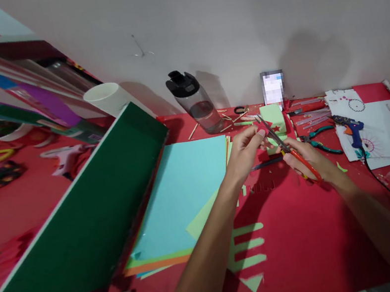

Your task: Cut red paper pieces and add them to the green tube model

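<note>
While the left hand [244,153] pinches what seems a red piece [265,128], I see the right hand [312,154] gripping orange-handled scissors [285,147]

Red-handled scissors [284,147] are held aslant, blades toward the worktop's [310,241] back edge. Red paper [265,127] is pinched beside them.

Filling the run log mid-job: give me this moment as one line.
left hand: pinching red piece | right hand: holding scissors, blades at red piece | nearby: pliers, blue glue gun
</note>
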